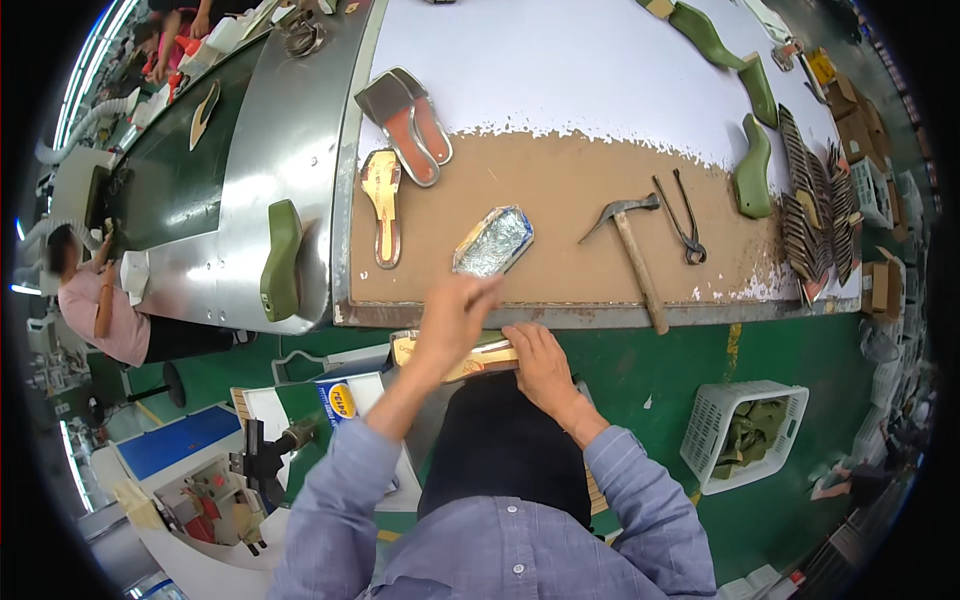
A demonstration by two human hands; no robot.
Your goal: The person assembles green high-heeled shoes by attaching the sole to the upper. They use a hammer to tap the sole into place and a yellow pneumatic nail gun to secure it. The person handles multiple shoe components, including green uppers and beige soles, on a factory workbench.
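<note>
Yellow lettered sole piece (pixel 468 366), clamped by right hand (pixel 546 370); left hand (pixel 455 318) blurred, grip unclear

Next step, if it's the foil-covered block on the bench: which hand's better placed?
Left, probably. The left hand is right by the near end of the foil-covered block; blur hides any contact. The right hand is lower, on the cream-coloured piece.

Container (pixel 497 240), hammer (pixel 638 258), pincers (pixel 694 250) on worktable (pixel 570 190)
</note>
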